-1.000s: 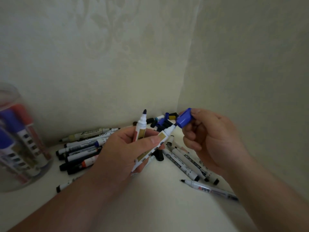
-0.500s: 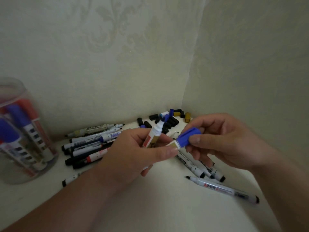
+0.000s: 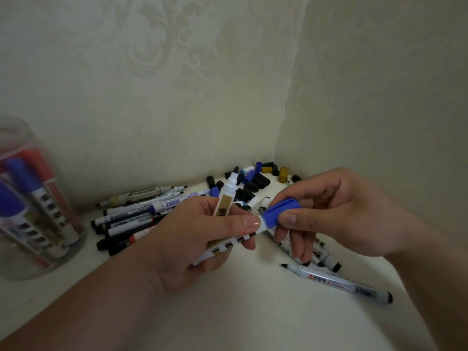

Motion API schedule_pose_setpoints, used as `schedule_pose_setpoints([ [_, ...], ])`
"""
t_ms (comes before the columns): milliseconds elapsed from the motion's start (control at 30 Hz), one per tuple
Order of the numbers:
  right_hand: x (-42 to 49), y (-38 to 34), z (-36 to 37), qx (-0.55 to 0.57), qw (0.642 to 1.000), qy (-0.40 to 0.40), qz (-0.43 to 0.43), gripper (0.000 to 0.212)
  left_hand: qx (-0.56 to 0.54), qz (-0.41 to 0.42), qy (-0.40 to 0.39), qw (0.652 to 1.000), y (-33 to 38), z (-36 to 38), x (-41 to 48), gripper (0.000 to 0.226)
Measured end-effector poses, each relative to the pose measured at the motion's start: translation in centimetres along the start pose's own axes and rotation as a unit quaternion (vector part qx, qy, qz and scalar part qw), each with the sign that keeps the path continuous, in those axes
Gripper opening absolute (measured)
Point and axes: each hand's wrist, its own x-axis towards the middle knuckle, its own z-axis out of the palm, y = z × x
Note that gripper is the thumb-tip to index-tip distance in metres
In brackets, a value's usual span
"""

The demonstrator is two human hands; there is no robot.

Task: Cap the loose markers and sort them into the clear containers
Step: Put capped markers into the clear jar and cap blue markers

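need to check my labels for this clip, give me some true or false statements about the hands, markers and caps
1. The right hand pinches a blue cap on a marker held by the left hand. True.
2. The left hand holds only that marker. False: it also holds a second marker, uncapped, tip up.
3. Loose caps lie in the corner. True.
4. A container stands at the left. True.
5. It is empty. False: markers stand in it.
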Motion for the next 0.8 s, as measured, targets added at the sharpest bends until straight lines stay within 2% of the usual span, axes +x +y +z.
schedule_pose_setpoints([
  [200, 0.5, 0.2, 0.4, 0.057, 0.998, 0.017, 0.034, 0.018, 0.103, 0.085, 0.086, 0.987, -0.1, 0.7, -0.3, 0.019],
  [367, 1.1, 0.6, 1.1, 0.130, 0.986, 0.065, 0.078, 0.026, 0.131, 0.131, 0.141, 0.973, -0.6, 1.0, -0.2, 0.020],
  [433, 1.3, 0.8, 1.7, 0.141, 0.984, 0.084, 0.075, 0.022, 0.128, 0.144, 0.147, 0.970, -0.7, 1.0, -0.1, 0.021],
  [533, 1.7, 1.1, 2.7, 0.140, 0.982, 0.120, 0.041, 0.015, 0.075, 0.133, 0.144, 0.978, -0.5, 0.5, 0.3, 0.014],
  [633, 1.9, 1.6, 2.7, 0.141, 0.976, 0.164, 0.022, 0.023, -0.049, 0.090, 0.072, 0.992, -0.2, -0.3, 0.5, 0.029],
  [700, 2.2, 1.9, 2.6, 0.138, 0.971, 0.191, 0.027, 0.024, -0.092, 0.075, 0.049, 0.992, -0.2, -0.7, 0.7, 0.034],
  [800, 2.3, 2.3, 2.4, 0.120, 0.964, 0.233, 0.036, 0.015, -0.136, 0.087, 0.115, 0.980, 0.0, -1.7, 1.3, 0.025],
])
